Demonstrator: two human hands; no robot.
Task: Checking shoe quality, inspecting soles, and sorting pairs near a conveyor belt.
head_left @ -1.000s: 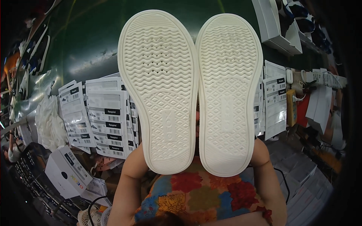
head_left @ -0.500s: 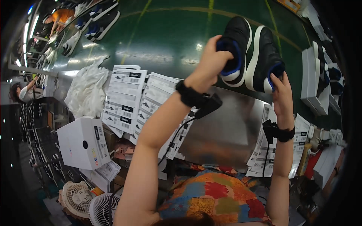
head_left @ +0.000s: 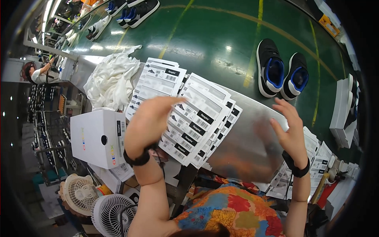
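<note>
A pair of black shoes with blue linings and white soles stands on the green surface: the left shoe [head_left: 268, 49] and the right shoe [head_left: 297, 59] are side by side, toes pointing away from me. Nothing is in my right hand [head_left: 291, 132]; its fingers are spread just nearer to me than the heels, over the metal tabletop. My left hand [head_left: 148, 120] is smeared by motion above the printed label sheets [head_left: 197, 118], beside the white shoe box [head_left: 92, 138]. Whether it touches a sheet or holds anything does not show.
Crumpled white tissue paper [head_left: 112, 81] lies behind the box. Two small fans [head_left: 114, 215] stand at the lower left. More label sheets and an open box [head_left: 341, 118] with shoes are on the right. Other shoes [head_left: 138, 15] sit at the far left, near a co-worker [head_left: 39, 73].
Both hands have let go of the black shoes, which now stand on the green surface. My left hand has moved left to the label sheets; my right hand has drawn back with its fingers spread.
</note>
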